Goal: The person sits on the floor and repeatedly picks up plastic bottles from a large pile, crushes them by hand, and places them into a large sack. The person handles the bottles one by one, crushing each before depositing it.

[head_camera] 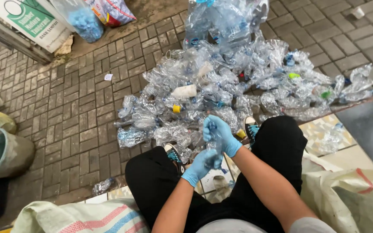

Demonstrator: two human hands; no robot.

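Both hands wear light blue gloves and meet between the person's knees. The right hand [221, 134] is the upper one, its fingers curled around the top of a clear plastic bottle [214, 144], close to the blue cap end. The left hand [200, 166] sits just below, closed around the bottle's lower part. The bottle is crumpled and mostly covered by the two grips; its long axis runs roughly up and down in the view, cap end pointing away from the person toward the heap, base end toward the lap.

The person sits in black trousers [281, 146], with dark sneakers with teal laces [251, 128] planted at the edge of a pile of crushed clear bottles [238, 82] that spreads across the grey brick paving [78, 108]. Yellow, green and blue caps dot the pile. One stray crushed bottle [103, 186] lies apart, near the left knee.

A woven sack with red and blue stripes [87, 218] lies beside the left arm, a pale sack [350, 198] beside the right. A grey bucket on its side [1, 153] rests at the far left, and a bag of blue caps [83, 21] stands well back.
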